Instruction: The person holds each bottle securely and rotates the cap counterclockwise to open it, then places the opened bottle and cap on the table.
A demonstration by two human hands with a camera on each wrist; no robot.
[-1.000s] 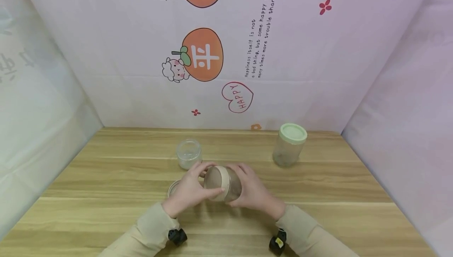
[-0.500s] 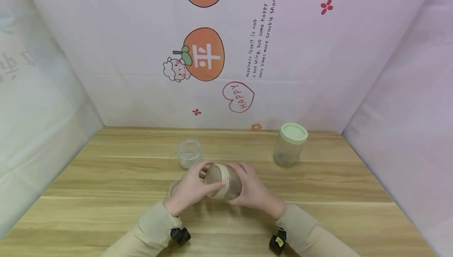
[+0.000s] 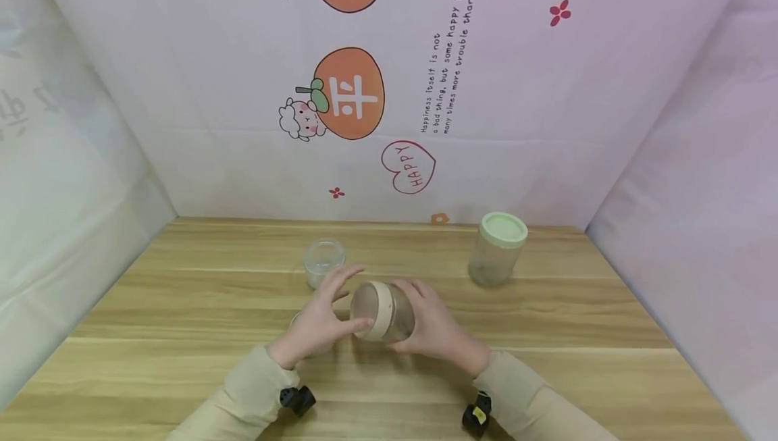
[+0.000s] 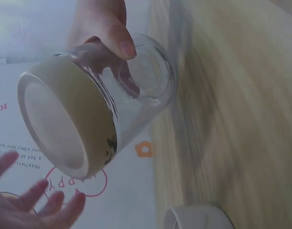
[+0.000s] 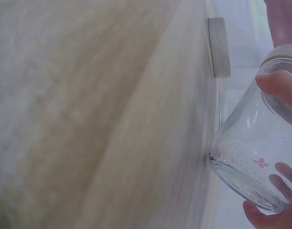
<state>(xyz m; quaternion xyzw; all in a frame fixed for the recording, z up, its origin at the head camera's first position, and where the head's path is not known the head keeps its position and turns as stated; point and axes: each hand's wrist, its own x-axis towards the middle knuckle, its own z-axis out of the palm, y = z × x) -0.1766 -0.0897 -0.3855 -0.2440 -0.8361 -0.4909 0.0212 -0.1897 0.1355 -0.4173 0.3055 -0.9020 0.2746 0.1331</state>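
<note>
My right hand (image 3: 434,323) grips the body of a clear glass jar (image 3: 402,316), which is tilted on its side with its beige lid (image 3: 383,311) on it, pointing left. In the left wrist view that lid (image 4: 53,126) faces the camera. My left hand (image 3: 316,323) is at the lid end, fingers spread. The left wrist view shows its fingertips (image 4: 50,202) apart from the lid. In the right wrist view the jar's base (image 5: 246,186) is low, near the tabletop. A loose pale lid (image 5: 219,47) is on the table, mostly hidden behind my left hand in the head view.
A small clear jar without a lid (image 3: 323,258) stands behind my left hand. A taller jar with a light green lid (image 3: 498,252) stands at the back right. White printed cloth (image 3: 486,90) encloses the wooden table (image 3: 200,279) at the back and sides.
My left hand has come off the jar's lid, moving slightly left with its fingers spreading. The right hand and the jar have hardly moved.
</note>
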